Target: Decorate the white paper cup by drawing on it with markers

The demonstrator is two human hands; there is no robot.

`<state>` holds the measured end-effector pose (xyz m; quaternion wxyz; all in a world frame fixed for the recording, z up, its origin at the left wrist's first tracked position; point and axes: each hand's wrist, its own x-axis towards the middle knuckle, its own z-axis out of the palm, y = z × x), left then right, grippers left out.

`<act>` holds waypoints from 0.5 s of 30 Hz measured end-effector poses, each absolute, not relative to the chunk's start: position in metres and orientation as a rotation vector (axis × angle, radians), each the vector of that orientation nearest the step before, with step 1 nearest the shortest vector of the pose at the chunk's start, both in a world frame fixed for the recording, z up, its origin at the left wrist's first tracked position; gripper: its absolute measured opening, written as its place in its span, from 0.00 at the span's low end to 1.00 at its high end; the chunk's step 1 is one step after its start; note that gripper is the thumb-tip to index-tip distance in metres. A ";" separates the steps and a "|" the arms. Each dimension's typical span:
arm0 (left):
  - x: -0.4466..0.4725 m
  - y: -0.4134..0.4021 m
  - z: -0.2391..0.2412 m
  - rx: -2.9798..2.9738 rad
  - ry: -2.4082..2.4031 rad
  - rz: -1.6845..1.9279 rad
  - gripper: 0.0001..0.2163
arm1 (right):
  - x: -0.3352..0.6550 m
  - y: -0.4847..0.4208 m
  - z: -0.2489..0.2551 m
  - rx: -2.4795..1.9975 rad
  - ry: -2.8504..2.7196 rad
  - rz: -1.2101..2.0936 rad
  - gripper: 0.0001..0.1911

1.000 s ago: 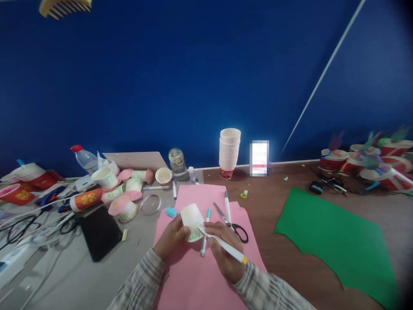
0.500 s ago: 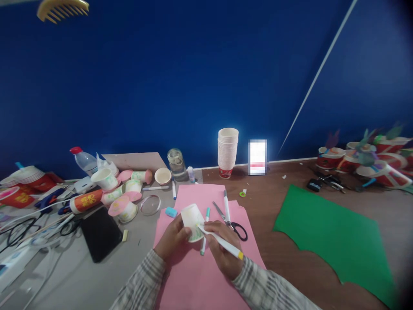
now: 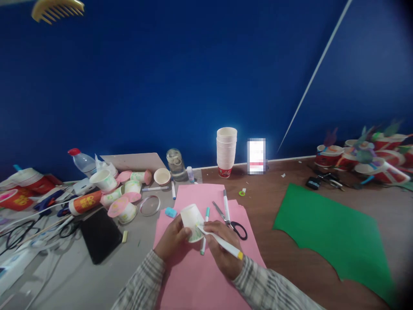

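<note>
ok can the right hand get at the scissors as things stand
Probably yes: the scissors lie on the pink paper just beside the right hand, and nothing seems to cover their visible loop. That hand grips a pen, though, so it may need freeing first.

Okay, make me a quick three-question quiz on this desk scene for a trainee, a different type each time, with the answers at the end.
1. True or false: the left hand is holding a paper cup.
2. Fill in the blank: the marker in the right hand has a ______ end, pointing away from the cup.
3. Multiple choice: which of these lies on the pink paper?
A) the comb
B) the scissors
C) the bottle with the red cap

Key:
1. True
2. yellow
3. B
</note>
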<state>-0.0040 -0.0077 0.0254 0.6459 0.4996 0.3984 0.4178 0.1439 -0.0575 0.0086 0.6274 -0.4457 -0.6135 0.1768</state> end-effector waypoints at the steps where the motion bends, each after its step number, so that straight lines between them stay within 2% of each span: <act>1: -0.004 -0.008 0.026 1.136 0.909 0.953 0.23 | 0.144 -0.058 0.008 -1.017 -1.412 0.397 0.09; 15: -0.001 -0.010 0.031 1.139 0.919 0.966 0.21 | 0.146 -0.058 0.006 -1.036 -1.397 0.392 0.10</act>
